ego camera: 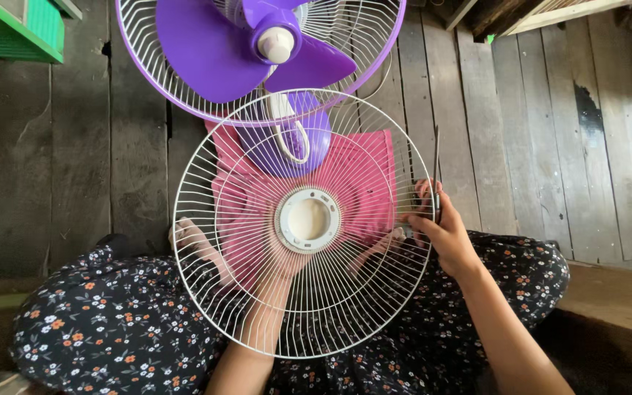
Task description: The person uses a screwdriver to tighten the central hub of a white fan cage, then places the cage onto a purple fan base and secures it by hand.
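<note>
In the head view, a round white wire fan guard (pixel 303 223) is being held flat above the lap, just below the purple fan (pixel 257 51), whose blades are lying bare in its rear cage. The guard is being propped from underneath by the left hand (pixel 268 252), seen through the wires under the guard's cream centre cap (pixel 307 219) — the palm appears spread against the hub, probably so that the guard is kept level. At the guard's right rim, the right hand (pixel 440 230) is being closed around a thin dark tool (pixel 437 172), its tip pointing away past the rim; what kind of tool cannot be told. Behind the guard, a pink cloth (pixel 363 175) is lying on the wooden floor (pixel 535 146). The guard's wires are looking clean, evenly spaced and unbent.
</note>
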